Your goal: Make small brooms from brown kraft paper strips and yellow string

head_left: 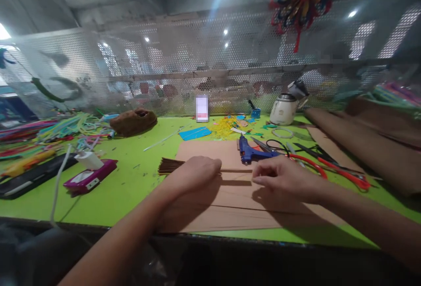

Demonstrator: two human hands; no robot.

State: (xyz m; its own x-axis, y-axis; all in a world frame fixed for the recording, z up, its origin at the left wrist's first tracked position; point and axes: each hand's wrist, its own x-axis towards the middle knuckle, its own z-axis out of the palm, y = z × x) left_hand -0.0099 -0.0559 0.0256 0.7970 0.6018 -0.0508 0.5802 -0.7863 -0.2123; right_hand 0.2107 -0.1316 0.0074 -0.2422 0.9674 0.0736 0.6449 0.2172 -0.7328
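Note:
My left hand (pixel 202 169) is closed around a bundle of thin brown strips (pixel 169 166), whose ends fan out to its left. Between the hands a narrow brown strip runs above the cardboard sheet (pixel 210 222). At its right end, the thumb and fingertips of my right hand (pixel 272 176) are pinched together on what looks like this strip; the exact contact is small. A blue glue gun (pixel 255 152) lies just behind my right hand. Orange-handled scissors (pixel 351 178) rest to the right.
On the green table (pixel 131 202) are a purple power strip (pixel 90 178), a brown fuzzy piece (pixel 133 122), a blue sheet (pixel 195 134), yellow scraps (pixel 226 127) and a white pot (pixel 283 109). Brown rolled material (pixel 365 145) lies at right.

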